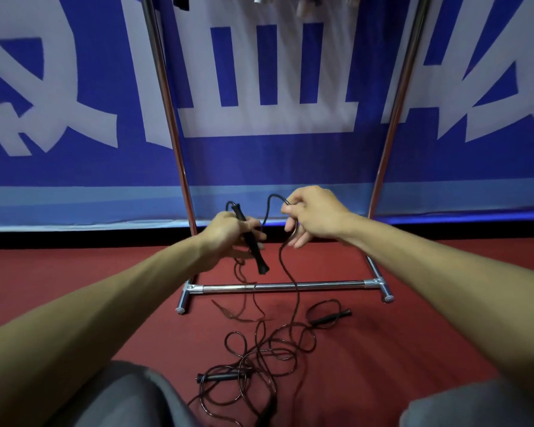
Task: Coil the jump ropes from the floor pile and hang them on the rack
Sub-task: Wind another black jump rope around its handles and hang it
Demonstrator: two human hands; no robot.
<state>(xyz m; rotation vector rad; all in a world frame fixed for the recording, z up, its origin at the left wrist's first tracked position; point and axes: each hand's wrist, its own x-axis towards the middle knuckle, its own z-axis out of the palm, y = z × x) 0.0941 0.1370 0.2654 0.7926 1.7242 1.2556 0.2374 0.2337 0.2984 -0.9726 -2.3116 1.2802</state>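
Observation:
My left hand (228, 234) grips a black jump rope handle (252, 241), held upright in front of the rack. From the top of that handle a thin dark cord (290, 272) arcs over to my right hand (312, 215), which pinches it; the cord then drops to the floor. A tangled pile of dark ropes (259, 355) lies on the red floor below my hands, with a black handle (330, 317) at its right and another black handle (219, 377) at its lower left. The chrome rack (284, 285) stands just behind the pile.
The rack's two slanted posts (167, 103) rise toward a top edge where a few hanging items (305, 3) show partly. A blue and white banner (74, 167) covers the wall behind. My knees in grey trousers (130, 396) sit at the bottom edge.

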